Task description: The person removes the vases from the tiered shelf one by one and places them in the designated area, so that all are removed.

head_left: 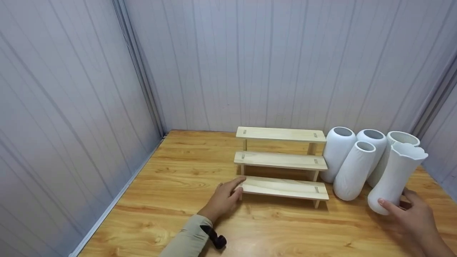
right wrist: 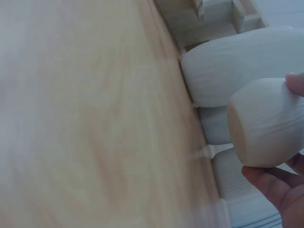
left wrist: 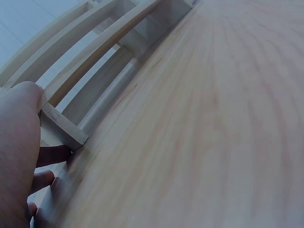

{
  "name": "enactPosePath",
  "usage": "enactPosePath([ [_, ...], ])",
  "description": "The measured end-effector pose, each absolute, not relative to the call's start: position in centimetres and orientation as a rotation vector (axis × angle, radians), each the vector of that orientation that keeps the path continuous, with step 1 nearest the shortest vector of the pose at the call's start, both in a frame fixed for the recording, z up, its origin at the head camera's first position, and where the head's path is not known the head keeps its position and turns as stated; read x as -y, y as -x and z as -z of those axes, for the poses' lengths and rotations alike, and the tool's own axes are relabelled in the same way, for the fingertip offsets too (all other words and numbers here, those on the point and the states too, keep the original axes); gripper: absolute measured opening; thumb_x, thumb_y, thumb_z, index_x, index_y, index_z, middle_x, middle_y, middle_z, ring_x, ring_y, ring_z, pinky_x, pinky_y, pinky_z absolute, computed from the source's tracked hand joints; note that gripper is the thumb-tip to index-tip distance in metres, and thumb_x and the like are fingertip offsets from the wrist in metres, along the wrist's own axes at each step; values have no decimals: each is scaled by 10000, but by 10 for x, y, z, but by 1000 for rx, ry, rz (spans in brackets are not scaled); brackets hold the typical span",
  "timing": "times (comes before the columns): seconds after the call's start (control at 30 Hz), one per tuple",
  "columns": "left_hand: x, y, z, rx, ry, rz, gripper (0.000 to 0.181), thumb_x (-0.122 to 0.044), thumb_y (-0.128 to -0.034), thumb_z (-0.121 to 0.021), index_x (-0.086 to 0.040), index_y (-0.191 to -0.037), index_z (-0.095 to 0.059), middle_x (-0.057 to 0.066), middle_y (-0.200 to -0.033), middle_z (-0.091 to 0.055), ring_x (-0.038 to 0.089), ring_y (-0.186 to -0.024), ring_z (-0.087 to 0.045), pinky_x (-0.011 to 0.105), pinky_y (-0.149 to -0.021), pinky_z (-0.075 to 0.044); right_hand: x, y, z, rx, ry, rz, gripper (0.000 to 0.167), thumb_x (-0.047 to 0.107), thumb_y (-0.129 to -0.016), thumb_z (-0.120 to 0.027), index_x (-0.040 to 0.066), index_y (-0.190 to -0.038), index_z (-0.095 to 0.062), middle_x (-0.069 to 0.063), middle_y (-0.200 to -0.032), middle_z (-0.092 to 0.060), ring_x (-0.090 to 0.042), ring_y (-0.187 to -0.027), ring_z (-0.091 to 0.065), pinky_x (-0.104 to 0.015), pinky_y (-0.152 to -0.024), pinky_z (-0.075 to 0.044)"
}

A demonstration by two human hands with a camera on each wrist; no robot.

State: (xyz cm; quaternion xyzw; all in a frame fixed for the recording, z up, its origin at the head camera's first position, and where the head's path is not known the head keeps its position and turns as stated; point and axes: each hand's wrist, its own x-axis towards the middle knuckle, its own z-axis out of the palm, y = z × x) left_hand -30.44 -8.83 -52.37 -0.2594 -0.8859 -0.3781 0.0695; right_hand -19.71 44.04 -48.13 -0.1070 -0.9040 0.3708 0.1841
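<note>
A three-step wooden display stand [head_left: 282,160] stands on the table. My left hand [head_left: 223,198] holds the left end of its lowest step, the thumb at the front edge. In the left wrist view, the fingers [left wrist: 45,179] reach round beside the stand's end leg. My right hand [head_left: 416,216] grips a white vase [head_left: 391,178] with a scalloped rim low on its body, thumb in front. The vase leans to the right, and its base [right wrist: 239,135] shows off the table in the right wrist view. Part of the right hand is hidden behind the vase.
Several white vases stand close together right of the stand: a slim tapered one [head_left: 353,173] in front, rounded ones [head_left: 338,150] behind and a textured one [head_left: 382,167] partly hidden. Pale panel walls [head_left: 228,64] border the wood-grain table [head_left: 171,185].
</note>
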Motion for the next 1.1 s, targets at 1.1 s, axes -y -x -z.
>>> enactPosePath([
  [1.1,89,304,524,2684,761,1171,466,-455,-1081,-419,-287,-1511,-484,-165,-774,-644,185,-1406,-458,627,-1197,-118,-447,231,504,2597,270,-1115,973,453,-940,-700,-103,-1549,-182,-423,-1433,-365,-579,-1248,-458,-148,-792,-472],
])
